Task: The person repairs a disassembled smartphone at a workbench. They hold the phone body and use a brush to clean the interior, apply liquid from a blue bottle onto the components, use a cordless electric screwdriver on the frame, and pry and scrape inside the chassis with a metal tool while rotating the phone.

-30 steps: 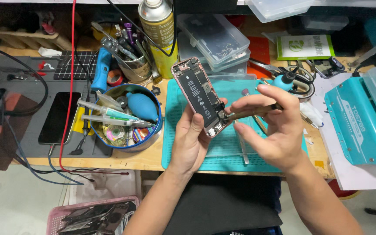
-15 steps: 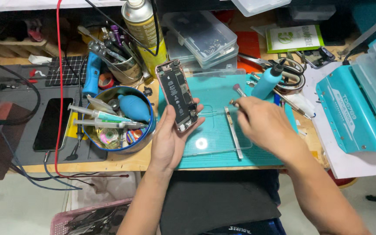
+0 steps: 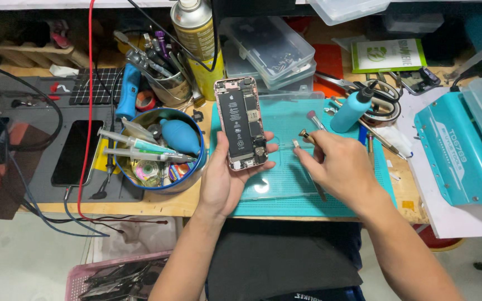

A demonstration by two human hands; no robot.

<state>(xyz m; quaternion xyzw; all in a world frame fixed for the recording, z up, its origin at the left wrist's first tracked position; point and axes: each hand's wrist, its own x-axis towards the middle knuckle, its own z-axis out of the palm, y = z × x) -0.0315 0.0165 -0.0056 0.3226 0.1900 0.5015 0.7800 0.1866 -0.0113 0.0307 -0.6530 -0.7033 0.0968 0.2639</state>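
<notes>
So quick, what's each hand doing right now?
Left hand: closed around the opened phone, holding it up.
Right hand: fingers pinched on a small brush over the green mat.

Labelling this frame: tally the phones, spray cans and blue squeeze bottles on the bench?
Phones: 2, an opened phone in the left hand, a dark phone on the grey mat
Spray cans: 1
Blue bottles: 1
Total: 4
</notes>
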